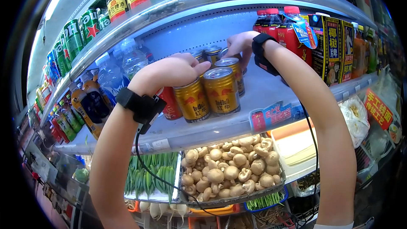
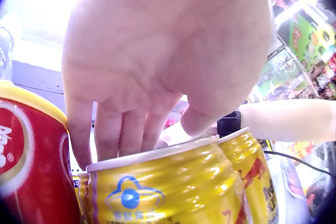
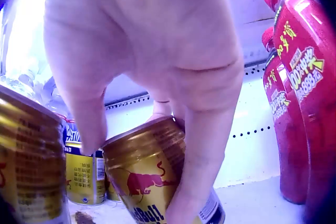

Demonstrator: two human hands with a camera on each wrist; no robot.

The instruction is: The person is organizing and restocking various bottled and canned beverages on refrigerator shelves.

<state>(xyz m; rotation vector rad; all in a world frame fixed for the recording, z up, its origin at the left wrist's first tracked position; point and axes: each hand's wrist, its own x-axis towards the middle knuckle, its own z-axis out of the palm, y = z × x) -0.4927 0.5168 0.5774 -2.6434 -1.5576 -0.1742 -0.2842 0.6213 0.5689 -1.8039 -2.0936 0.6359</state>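
Note:
On the middle shelf stands a group of gold Red Bull cans, the front left can (image 1: 192, 101) and front right can (image 1: 222, 95) side by side. My left hand (image 1: 169, 70) arches over the front left can. Its straight fingers (image 2: 107, 129) reach down past that can's rim, with the thumb apart; their tips are hidden behind the can. Deeper on the shelf my right hand (image 1: 239, 44) grips another Red Bull can (image 3: 139, 174), thumb on one side and fingers on the other. This can leans in the right wrist view. A red can (image 1: 170, 104) stands left of the group.
Red-capped bottles (image 1: 292, 29) and black cartons (image 1: 333, 51) stand to the right, clear plastic bottles (image 1: 133, 57) to the left. A price sign (image 1: 273, 116) hangs on the shelf's front edge. Below are mushrooms (image 1: 229, 169) and green vegetables (image 1: 152, 174). Cables trail from both wrists.

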